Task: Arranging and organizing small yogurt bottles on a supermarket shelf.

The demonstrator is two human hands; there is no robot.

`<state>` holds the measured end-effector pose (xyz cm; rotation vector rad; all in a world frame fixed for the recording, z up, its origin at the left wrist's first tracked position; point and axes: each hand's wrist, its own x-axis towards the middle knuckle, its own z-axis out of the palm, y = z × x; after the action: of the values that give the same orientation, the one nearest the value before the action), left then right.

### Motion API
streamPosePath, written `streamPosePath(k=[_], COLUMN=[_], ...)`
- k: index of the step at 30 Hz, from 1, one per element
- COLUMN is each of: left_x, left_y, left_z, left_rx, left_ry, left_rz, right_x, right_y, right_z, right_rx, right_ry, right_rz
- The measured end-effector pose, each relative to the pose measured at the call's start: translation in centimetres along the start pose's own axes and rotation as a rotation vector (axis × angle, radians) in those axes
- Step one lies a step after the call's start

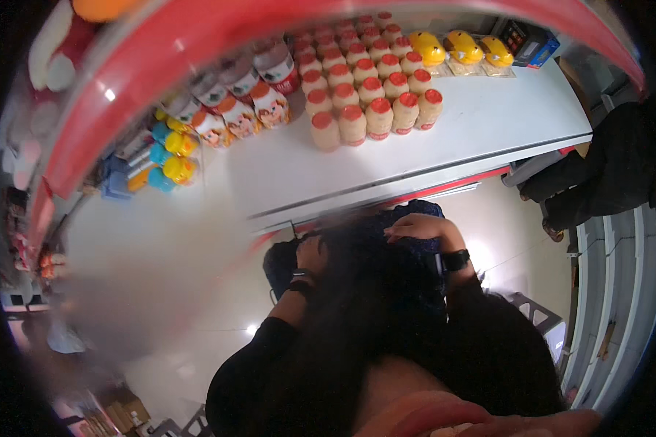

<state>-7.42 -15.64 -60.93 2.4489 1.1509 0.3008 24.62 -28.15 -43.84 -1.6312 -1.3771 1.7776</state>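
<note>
My left hand (312,254) rests on dark cloth at my lap, its fingers partly hidden by a dark blur of hair. My right hand (415,226) lies flat over the dark blue cloth (427,210) on my lap, with no object seen in it. Beyond both hands runs the front edge of a white shelf (448,142). On it stand rows of small drink bottles with red caps (379,117). Left of these are character-printed containers (240,117) and clear tubs with red labels (277,65). Yellow and blue duck-like toys (179,158) stand farther left.
Packs with yellow toy tops (463,48) and dark boxes (527,43) stand at the shelf's back right. A red curved rim (197,38) arches overhead. Another person's dark-clothed legs (596,169) are at the right, near grey shelving (620,273). Stools (541,322) stand behind me.
</note>
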Motion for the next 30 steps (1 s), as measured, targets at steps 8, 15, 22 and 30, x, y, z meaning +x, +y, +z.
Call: streamPosePath(k=[8,15,22,30], left_x=[0.7,1.8,1.2,0.9], left_y=[0.3,1.0,0.2,0.1], left_z=[-0.4,-1.2,1.9,1.2], left_rx=[-0.23,-0.182,-0.187,-0.161], left_ry=[0.113,-0.148,0.0,0.012], left_rz=[-0.088,-0.09,-0.007,0.019], right_x=[-5.2,-10.1,-13.7,-14.8], right_y=[-7.1,-19.9,-20.7,-20.2], right_z=[0.8,5.3,10.9,13.4], right_rx=[0.164,0.587,0.644,0.572], right_ry=[-0.009,-0.534,-0.575,-0.406], right_rz=[-0.552,-1.553,-1.53,-1.676])
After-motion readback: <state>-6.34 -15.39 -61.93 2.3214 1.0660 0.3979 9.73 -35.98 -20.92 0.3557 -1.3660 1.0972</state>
